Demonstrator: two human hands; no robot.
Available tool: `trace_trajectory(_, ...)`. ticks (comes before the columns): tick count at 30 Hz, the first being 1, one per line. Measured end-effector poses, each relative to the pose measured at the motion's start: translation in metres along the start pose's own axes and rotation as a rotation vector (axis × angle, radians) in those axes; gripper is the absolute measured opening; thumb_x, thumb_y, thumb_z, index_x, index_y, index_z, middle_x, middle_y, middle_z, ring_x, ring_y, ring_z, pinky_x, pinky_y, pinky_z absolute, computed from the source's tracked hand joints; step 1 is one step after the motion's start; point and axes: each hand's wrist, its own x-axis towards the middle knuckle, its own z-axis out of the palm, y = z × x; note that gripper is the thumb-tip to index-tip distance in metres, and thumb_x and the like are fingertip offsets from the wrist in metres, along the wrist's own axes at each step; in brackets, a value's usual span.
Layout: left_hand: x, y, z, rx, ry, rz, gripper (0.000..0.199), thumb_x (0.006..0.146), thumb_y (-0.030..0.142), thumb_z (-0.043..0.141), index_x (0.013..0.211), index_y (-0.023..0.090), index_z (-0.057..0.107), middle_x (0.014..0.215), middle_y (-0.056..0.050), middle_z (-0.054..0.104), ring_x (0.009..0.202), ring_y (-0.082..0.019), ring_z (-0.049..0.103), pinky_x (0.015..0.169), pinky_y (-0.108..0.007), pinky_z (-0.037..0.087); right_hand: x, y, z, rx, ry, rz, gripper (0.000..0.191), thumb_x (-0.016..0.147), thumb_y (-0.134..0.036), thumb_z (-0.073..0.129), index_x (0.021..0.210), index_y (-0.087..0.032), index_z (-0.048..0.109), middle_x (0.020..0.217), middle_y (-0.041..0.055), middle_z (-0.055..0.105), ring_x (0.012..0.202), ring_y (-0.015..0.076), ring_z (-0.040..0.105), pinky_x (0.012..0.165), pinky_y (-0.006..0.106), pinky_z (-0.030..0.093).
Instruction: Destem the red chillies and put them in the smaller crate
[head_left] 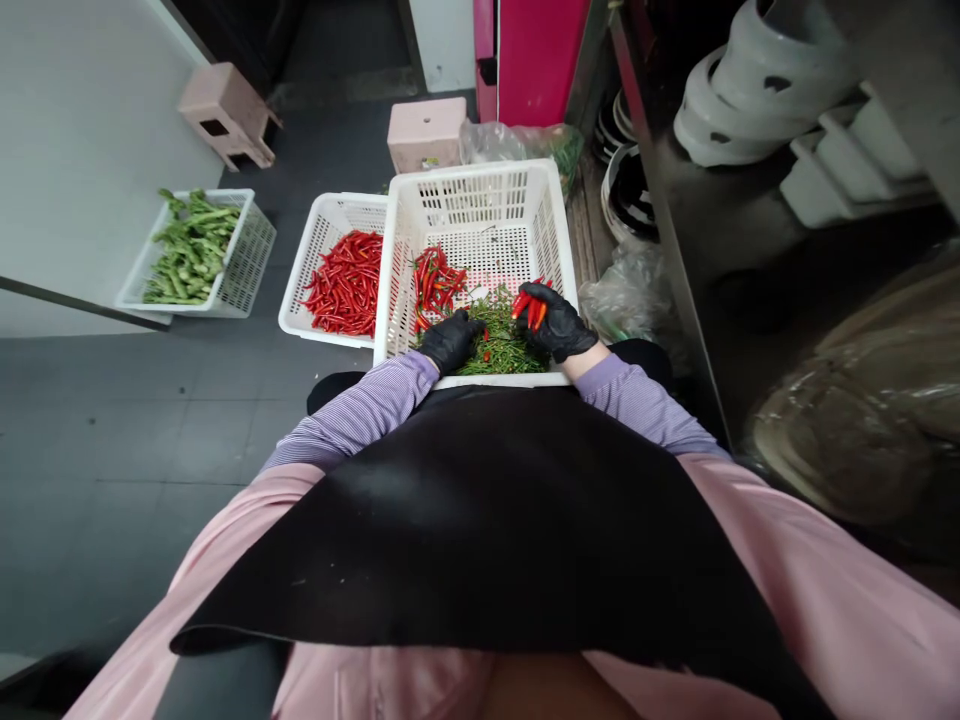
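Both my hands wear black gloves and work inside a large white plastic basket (480,172). My right hand (556,322) is closed around several red chili peppers (534,304), whose tips stick out to the left. My left hand (451,342) is closed low over a heap of green chili stems (504,330); its fingertips are partly hidden, and what they pinch cannot be made out. A pile of red chilies with green stems (436,280) lies at the basket's left side, just beyond my left hand. A few red bits show among the stems.
A second white basket (330,212) full of red chilies (349,282) stands close on the left. Farther left is a basket of green vegetables (196,250). Pink stools (426,125) (225,110) stand behind. A metal shelf (679,250) with white containers (765,90) runs along the right.
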Motion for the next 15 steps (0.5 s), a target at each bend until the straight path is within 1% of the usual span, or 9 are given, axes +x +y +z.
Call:
trace_trajectory(2,0.005,0.001,0.007,-0.011,-0.004,0.093,0.052,0.109,0.029,0.062,0.159,0.027,0.074,0.156,-0.017,0.071,0.131,-0.032,0.075,0.107,-0.038,0.056,0.000,-0.004,-0.008,0.053,0.042,0.068,0.025,0.083,-0.043,0.084,0.085,-0.026,0.065,0.069,-0.0037,0.065,0.064,0.0170,0.060,0.058,0.029,0.052)
trace_trajectory(3,0.008,0.000,0.009,-0.039,-0.001,0.133,0.047,0.109,0.029,0.061,0.152,0.026,0.079,0.149,-0.017,0.075,0.127,-0.032,0.076,0.105,-0.037,0.056,-0.002,-0.005,-0.009,0.070,0.056,0.071,0.023,0.085,-0.041,0.083,0.084,-0.026,0.065,0.070,-0.0030,0.067,0.064,0.0172,0.062,0.058,0.029,0.052)
trace_trajectory(5,0.016,-0.001,0.013,-0.133,0.028,0.174,0.034,0.105,0.027,0.066,0.131,0.023,0.088,0.134,-0.015,0.081,0.121,-0.029,0.077,0.101,-0.034,0.055,-0.005,-0.005,-0.007,0.097,0.045,0.074,0.023,0.086,-0.039,0.081,0.081,-0.026,0.064,0.074,-0.0011,0.072,0.068,0.0181,0.066,0.060,0.029,0.055)
trace_trajectory(6,0.020,-0.002,0.013,-0.199,0.053,0.165,0.026,0.102,0.025,0.070,0.119,0.021,0.090,0.124,-0.013,0.083,0.116,-0.028,0.077,0.098,-0.033,0.054,-0.007,-0.005,-0.005,0.111,0.032,0.082,0.023,0.086,-0.038,0.082,0.080,-0.026,0.063,0.076,-0.0002,0.074,0.070,0.0186,0.068,0.061,0.030,0.057)
trace_trajectory(8,0.024,-0.005,0.012,-0.385,0.113,0.082,0.012,0.097,0.023,0.076,0.096,0.019,0.087,0.101,-0.009,0.082,0.101,-0.024,0.076,0.089,-0.030,0.054,-0.009,-0.003,-0.002,0.133,0.016,0.104,0.025,0.085,-0.035,0.084,0.079,-0.026,0.061,0.077,0.0006,0.075,0.073,0.0190,0.069,0.066,0.031,0.061)
trace_trajectory(9,0.025,-0.006,0.011,-0.510,0.146,0.013,0.011,0.097,0.023,0.076,0.090,0.018,0.083,0.089,-0.007,0.078,0.091,-0.022,0.074,0.083,-0.029,0.053,-0.009,-0.002,-0.002,0.132,0.010,0.119,0.025,0.084,-0.032,0.085,0.078,-0.026,0.061,0.075,0.0004,0.074,0.072,0.0188,0.069,0.068,0.032,0.062)
trace_trajectory(12,0.024,-0.006,0.005,-0.954,0.221,-0.158,0.017,0.102,0.025,0.071,0.087,0.019,0.072,0.070,0.000,0.064,0.065,-0.016,0.060,0.068,-0.027,0.048,-0.011,0.002,-0.001,0.057,-0.014,0.162,0.025,0.078,-0.026,0.090,0.078,-0.024,0.065,0.070,-0.0020,0.072,0.066,0.0167,0.065,0.066,0.031,0.060)
trace_trajectory(14,0.021,-0.005,0.001,-1.152,0.243,-0.177,0.018,0.104,0.027,0.070,0.088,0.019,0.067,0.065,0.003,0.060,0.058,-0.013,0.052,0.063,-0.027,0.045,-0.014,0.008,0.003,-0.023,-0.075,0.171,0.027,0.070,-0.025,0.096,0.078,-0.023,0.071,0.071,-0.0030,0.073,0.065,0.0148,0.063,0.063,0.028,0.056)
trace_trajectory(15,0.020,-0.004,0.000,-1.192,0.241,-0.161,0.018,0.103,0.028,0.071,0.088,0.019,0.066,0.064,0.004,0.059,0.057,-0.013,0.050,0.062,-0.026,0.044,-0.015,0.011,0.007,-0.062,-0.121,0.172,0.030,0.066,-0.026,0.100,0.078,-0.022,0.073,0.071,-0.0030,0.074,0.065,0.0141,0.063,0.062,0.027,0.054)
